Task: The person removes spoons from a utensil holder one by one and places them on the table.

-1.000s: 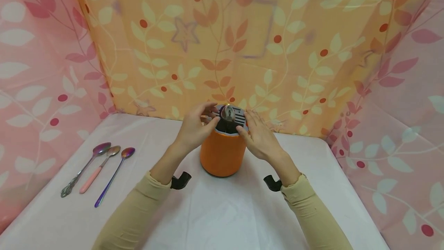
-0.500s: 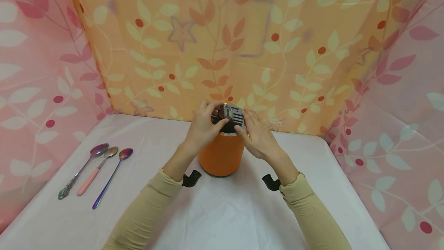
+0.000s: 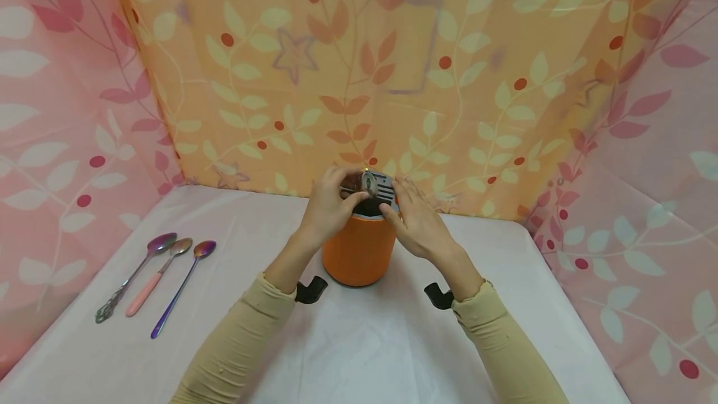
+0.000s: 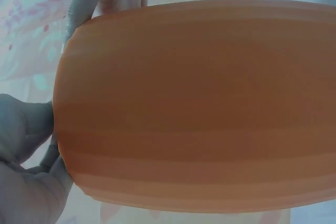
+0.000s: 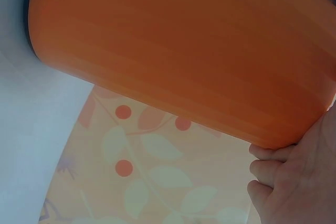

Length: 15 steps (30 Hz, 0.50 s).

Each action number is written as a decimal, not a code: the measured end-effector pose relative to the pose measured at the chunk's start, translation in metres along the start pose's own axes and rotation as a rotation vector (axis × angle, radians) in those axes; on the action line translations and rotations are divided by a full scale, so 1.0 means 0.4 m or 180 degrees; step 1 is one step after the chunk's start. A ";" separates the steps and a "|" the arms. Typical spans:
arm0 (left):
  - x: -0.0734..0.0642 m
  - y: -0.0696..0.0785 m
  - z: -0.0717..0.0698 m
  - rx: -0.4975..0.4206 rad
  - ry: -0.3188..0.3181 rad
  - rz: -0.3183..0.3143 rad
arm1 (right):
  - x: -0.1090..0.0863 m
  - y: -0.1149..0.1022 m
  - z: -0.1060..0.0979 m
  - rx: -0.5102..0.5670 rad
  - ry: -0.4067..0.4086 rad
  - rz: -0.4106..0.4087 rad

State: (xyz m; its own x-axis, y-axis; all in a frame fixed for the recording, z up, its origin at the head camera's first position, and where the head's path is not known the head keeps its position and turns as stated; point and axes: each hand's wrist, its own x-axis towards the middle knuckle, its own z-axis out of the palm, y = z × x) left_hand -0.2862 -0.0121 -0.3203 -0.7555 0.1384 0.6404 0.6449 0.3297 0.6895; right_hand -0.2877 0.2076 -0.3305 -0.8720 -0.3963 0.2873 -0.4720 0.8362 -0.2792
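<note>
An orange cylindrical utensil holder (image 3: 359, 251) with a grey slotted top (image 3: 387, 187) and a dark opening stands upright on the table. A shiny rounded metal piece (image 3: 369, 184) shows at that top; what lies below it is hidden. In the head view my left hand (image 3: 330, 206) has its thumb and fingers bent around this piece. My right hand (image 3: 417, 220) rests against the holder's right upper side, fingers fairly straight, thumb at the front rim. The right wrist view shows right-hand fingers (image 5: 268, 166) touching the orange wall (image 5: 178, 45). In the left wrist view the orange wall (image 4: 194, 103) hides the metal piece.
Left on the white tablecloth (image 3: 359, 341) lie an ornate-handled spoon (image 3: 134, 276), a pink-handled spoon (image 3: 157, 279) and a purple-blue spoon (image 3: 182, 288). A floral orange curtain (image 3: 359, 80) hangs close behind the holder. Pink curtains (image 3: 62, 111) flank the table.
My left hand has moved right and closed in around the shiny piece, which was apart from its fingers before. The right hand and holder have stayed almost in place.
</note>
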 end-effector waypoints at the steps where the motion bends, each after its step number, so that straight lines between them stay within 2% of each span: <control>1: 0.000 0.000 -0.001 -0.0023 0.0004 0.0002 | 0.000 0.000 0.000 -0.0004 0.0000 -0.0004; 7: 0.003 0.004 -0.012 -0.0318 -0.0007 -0.0135 | 0.001 -0.004 -0.003 -0.0013 0.0012 -0.0031; 15: 0.006 0.012 -0.037 -0.1142 -0.0011 -0.0569 | 0.000 -0.006 -0.003 -0.0006 0.0036 -0.0050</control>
State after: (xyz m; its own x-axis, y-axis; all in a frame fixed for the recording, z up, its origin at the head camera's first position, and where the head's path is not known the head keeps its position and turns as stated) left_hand -0.2832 -0.0241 -0.3103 -0.8595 0.1116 0.4989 0.5022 0.0020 0.8647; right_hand -0.2865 0.2060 -0.3287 -0.8631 -0.4049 0.3019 -0.4852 0.8307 -0.2729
